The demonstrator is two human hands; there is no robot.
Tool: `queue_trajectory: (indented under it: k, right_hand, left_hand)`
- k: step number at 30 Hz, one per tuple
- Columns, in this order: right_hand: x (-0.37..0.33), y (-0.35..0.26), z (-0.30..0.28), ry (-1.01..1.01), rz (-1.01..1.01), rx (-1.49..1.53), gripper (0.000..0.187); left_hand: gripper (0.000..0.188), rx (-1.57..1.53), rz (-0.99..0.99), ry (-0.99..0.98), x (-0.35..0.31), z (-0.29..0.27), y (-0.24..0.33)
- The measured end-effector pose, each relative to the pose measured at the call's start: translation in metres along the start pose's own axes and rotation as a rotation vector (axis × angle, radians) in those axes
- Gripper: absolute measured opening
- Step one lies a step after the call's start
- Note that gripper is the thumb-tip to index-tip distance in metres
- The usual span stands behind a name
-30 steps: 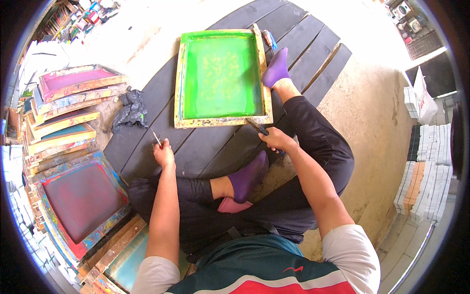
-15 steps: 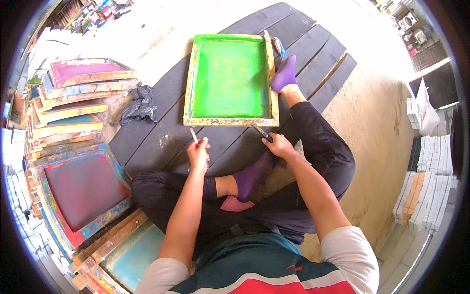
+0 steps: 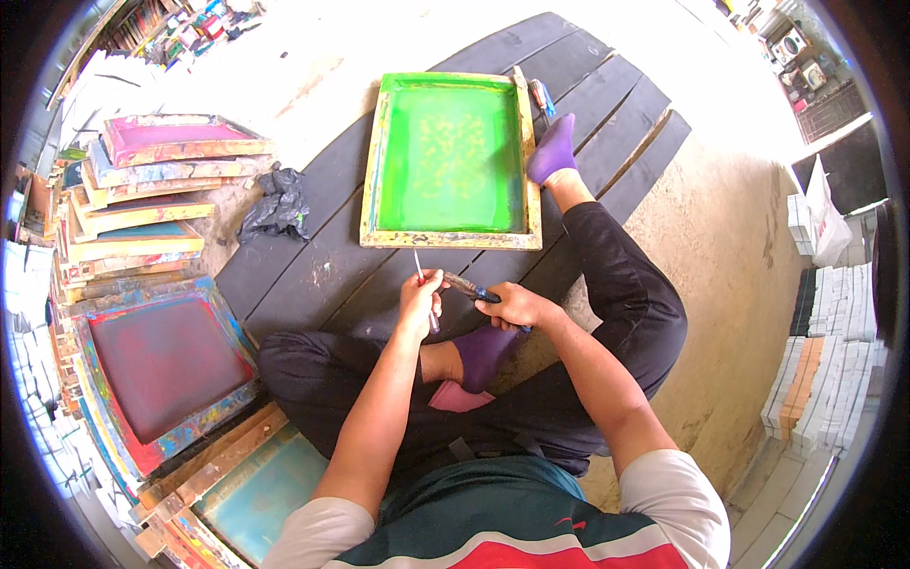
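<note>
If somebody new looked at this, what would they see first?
Probably the bright green framed screen, flat on dark boards near the top middle. Next might come the purple socks: one beside the screen's right edge, one lower down. Just below the screen, the left hand holds a slim tool and the right hand a blue-handled tool.

We find a wood-framed green screen (image 3: 447, 152) blocking the middle of the black slatted surface (image 3: 561, 43), with a purple-socked foot (image 3: 552, 152) and a blue-ended item (image 3: 543, 99) crowding its right side. Bare boards (image 3: 322, 270) offer us passage toward the left corner, below the crumpled black bag (image 3: 275, 206), and toward the far right corner, past the foot. Toward the near edge, the left hand (image 3: 417, 303), right hand (image 3: 515, 307) and other foot (image 3: 485, 356) bar us.
</note>
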State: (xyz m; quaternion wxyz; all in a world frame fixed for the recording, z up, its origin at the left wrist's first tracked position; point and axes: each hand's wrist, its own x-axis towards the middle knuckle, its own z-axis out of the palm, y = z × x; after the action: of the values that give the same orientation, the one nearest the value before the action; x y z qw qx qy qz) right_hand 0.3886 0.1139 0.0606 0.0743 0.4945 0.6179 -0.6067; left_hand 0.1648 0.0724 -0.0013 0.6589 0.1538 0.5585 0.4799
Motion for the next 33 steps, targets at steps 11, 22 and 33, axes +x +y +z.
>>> queue_trajectory:
  k: [11,22,33]
  right_hand:
    - [0.008,0.037,-0.039,0.077,0.157,0.414,0.045]
    - [0.021,0.046,-0.052,0.022,0.180,0.446,0.048]
    - [0.030,0.041,-0.056,0.168,0.299,0.228,0.049]
  left_hand:
    - [0.021,0.004,-0.001,0.439,0.038,-0.062,0.009]
    - [0.023,0.000,0.001,0.773,0.065,-0.155,0.041]
    - [0.034,0.056,-0.005,0.834,0.073,-0.167,0.051]
